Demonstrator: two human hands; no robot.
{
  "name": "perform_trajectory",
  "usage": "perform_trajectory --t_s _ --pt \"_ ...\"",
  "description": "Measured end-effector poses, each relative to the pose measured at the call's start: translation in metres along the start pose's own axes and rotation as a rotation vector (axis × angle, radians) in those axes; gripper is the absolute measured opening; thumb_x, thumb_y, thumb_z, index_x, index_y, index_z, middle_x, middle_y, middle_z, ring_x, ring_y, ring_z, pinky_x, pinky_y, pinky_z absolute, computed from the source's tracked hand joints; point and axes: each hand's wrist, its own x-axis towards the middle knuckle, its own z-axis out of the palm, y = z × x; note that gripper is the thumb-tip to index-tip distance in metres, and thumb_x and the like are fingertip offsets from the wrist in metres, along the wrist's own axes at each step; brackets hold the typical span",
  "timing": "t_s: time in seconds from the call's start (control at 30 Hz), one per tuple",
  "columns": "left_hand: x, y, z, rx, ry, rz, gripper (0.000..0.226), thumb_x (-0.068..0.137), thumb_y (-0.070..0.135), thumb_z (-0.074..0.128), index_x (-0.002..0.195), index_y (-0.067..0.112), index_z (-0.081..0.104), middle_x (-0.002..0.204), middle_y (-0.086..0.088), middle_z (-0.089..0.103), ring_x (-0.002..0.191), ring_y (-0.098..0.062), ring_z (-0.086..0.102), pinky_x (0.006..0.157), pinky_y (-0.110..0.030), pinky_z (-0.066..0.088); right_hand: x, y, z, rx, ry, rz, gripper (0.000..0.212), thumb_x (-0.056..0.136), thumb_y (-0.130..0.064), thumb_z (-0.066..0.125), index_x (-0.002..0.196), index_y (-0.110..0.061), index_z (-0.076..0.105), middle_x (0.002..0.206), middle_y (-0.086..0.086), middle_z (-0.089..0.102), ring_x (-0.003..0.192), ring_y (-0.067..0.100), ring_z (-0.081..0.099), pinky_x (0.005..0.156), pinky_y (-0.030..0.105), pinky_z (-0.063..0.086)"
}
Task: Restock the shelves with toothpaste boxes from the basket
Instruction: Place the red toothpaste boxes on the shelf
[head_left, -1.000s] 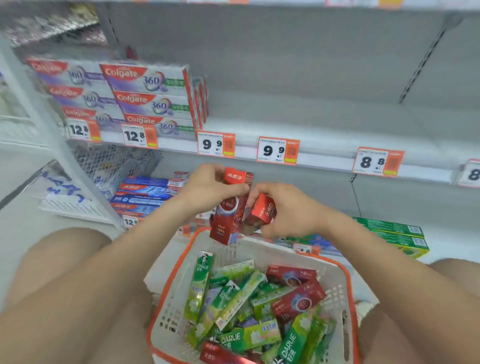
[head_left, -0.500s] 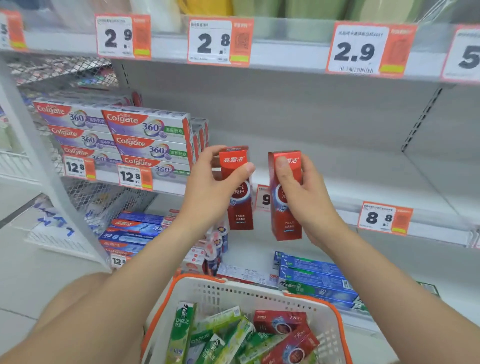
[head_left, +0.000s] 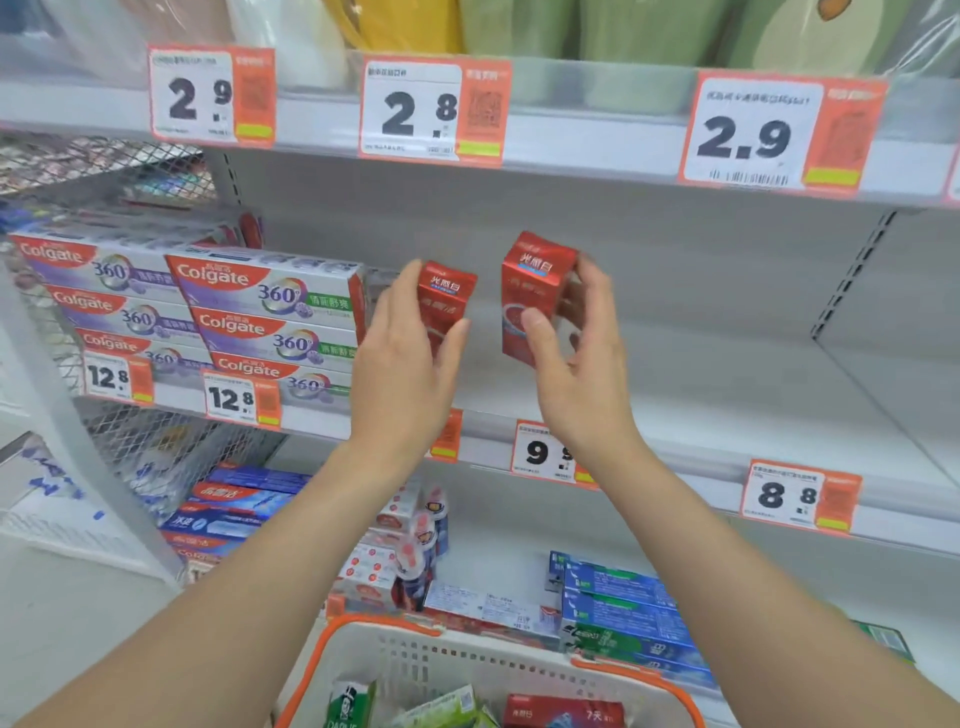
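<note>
My left hand (head_left: 402, 369) grips a red toothpaste box (head_left: 445, 296) upright, just right of the stacked Colgate 360 boxes (head_left: 265, 312). My right hand (head_left: 582, 364) holds a second red toothpaste box (head_left: 535, 291), tilted slightly, a little to the right of the first. Both boxes hover over the grey middle shelf (head_left: 701, 395), above its front edge. Whether either box touches the shelf is hidden by my hands. The white basket with an orange rim (head_left: 374, 631) sits at the bottom, holding green and red boxes.
Price tags line the shelf edges: 12.8 (head_left: 231, 400), 9.9 (head_left: 545, 452), 8.8 (head_left: 789, 496). The lower shelf holds blue toothpaste boxes (head_left: 618, 597) and small red-white packs (head_left: 400, 551). A wire mesh divider (head_left: 156, 447) stands at the left. Bare shelf surface stretches right of my hands.
Both hands rose from above the basket to the middle shelf with a red box each, and moved further in over the shelf. The view tilted upward.
</note>
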Motion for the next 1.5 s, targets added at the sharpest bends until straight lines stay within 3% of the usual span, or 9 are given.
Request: perform_trajectory --t_s 0.17,0.37,0.5,0.63,0.83,0.97,1.2,1.37,1.5 --pt "-0.001 -0.011 -0.004 0.160 0.003 -0.055 0.053 0.104 0.035 0.059 0.149 0.012 0.040 0.135 -0.011 0.060 0.118 -0.032 0.061 0.090 -0.045 0.052 -0.002 0.025 0.020 -0.114 -0.055 0.147 0.054 0.100 -0.034 0.068 0.149 -0.033 0.043 0.110 -0.011 0.072 0.091 -0.001 0.071 0.081 0.017 0.055" --pt "0.002 -0.016 -0.020 0.440 0.049 -0.033 0.050 0.099 0.048 0.063 0.135 0.013 0.055 0.130 -0.010 0.048 0.099 -0.030 0.061 0.058 -0.037 0.042 0.003 0.034 0.039 -0.221 -0.183 0.211 0.056 0.093 -0.028 0.071 0.143 -0.031 0.045 0.090 -0.019 0.069 0.085 0.009 0.073 0.081 0.034 0.061" --pt "0.004 -0.023 -0.024 0.485 0.024 -0.022 0.054 0.095 0.051 0.066 0.134 0.016 0.053 0.126 -0.010 0.042 0.095 -0.029 0.058 0.055 -0.035 0.041 0.006 0.043 0.040 -0.320 -0.270 0.288 0.053 0.086 -0.016 0.067 0.134 -0.026 0.046 0.099 -0.013 0.070 0.099 0.023 0.073 0.089 0.047 0.060" --pt "0.007 -0.031 -0.029 0.497 0.018 0.002 0.060 0.090 0.053 0.069 0.135 0.017 0.052 0.131 -0.013 0.040 0.113 -0.031 0.050 0.069 -0.044 0.056 0.007 0.047 0.053 -0.290 -0.295 0.277 0.050 0.094 -0.017 0.067 0.137 -0.019 0.041 0.109 -0.001 0.074 0.101 0.024 0.075 0.091 0.048 0.060" --pt "0.010 -0.038 -0.034 0.552 0.079 -0.008 0.061 0.086 0.058 0.069 0.132 0.020 0.058 0.139 -0.015 0.044 0.120 -0.036 0.044 0.092 -0.046 0.041 0.009 0.039 0.069 -0.250 -0.448 0.232 0.051 0.103 -0.018 0.059 0.149 -0.032 0.044 0.098 -0.016 0.070 0.083 0.007 0.075 0.081 0.026 0.060" --pt "0.010 -0.043 -0.035 0.564 0.077 0.029 0.064 0.085 0.059 0.069 0.136 0.022 0.057 0.144 -0.015 0.044 0.125 -0.038 0.044 0.096 -0.048 0.038 0.011 0.030 0.076 -0.193 -0.540 0.293 0.067 0.094 -0.006 0.056 0.152 -0.034 0.036 0.105 -0.013 0.068 0.092 0.010 0.073 0.087 0.035 0.060" --pt "0.011 -0.048 -0.034 0.506 0.062 0.009 0.080 0.083 0.063 0.068 0.148 0.021 0.046 0.155 -0.009 0.040 0.140 -0.034 0.039 0.107 -0.048 0.034 0.012 0.031 0.086 -0.089 -0.666 0.298 0.089 0.086 -0.026 0.079 0.153 -0.042 0.023 0.118 -0.022 0.065 0.110 -0.001 0.067 0.100 0.037 0.058" --pt "0.008 -0.048 -0.036 0.477 0.041 0.023 0.085 0.081 0.063 0.070 0.149 0.019 0.045 0.156 -0.008 0.040 0.141 -0.033 0.039 0.108 -0.048 0.036 0.017 0.034 0.091 -0.073 -0.693 0.226 0.070 0.086 -0.024 0.077 0.143 -0.041 0.040 0.126 -0.018 0.069 0.113 0.006 0.069 0.101 0.040 0.057" --pt "0.003 -0.046 -0.042 0.388 0.060 0.029 0.087 0.078 0.053 0.077 0.149 0.017 0.042 0.153 -0.010 0.040 0.140 -0.033 0.040 0.109 -0.046 0.037 0.015 0.033 0.085 -0.360 -0.695 0.141 0.039 0.088 -0.033 0.067 0.126 -0.032 0.060 0.105 -0.016 0.074 0.095 0.013 0.069 0.085 0.034 0.057"
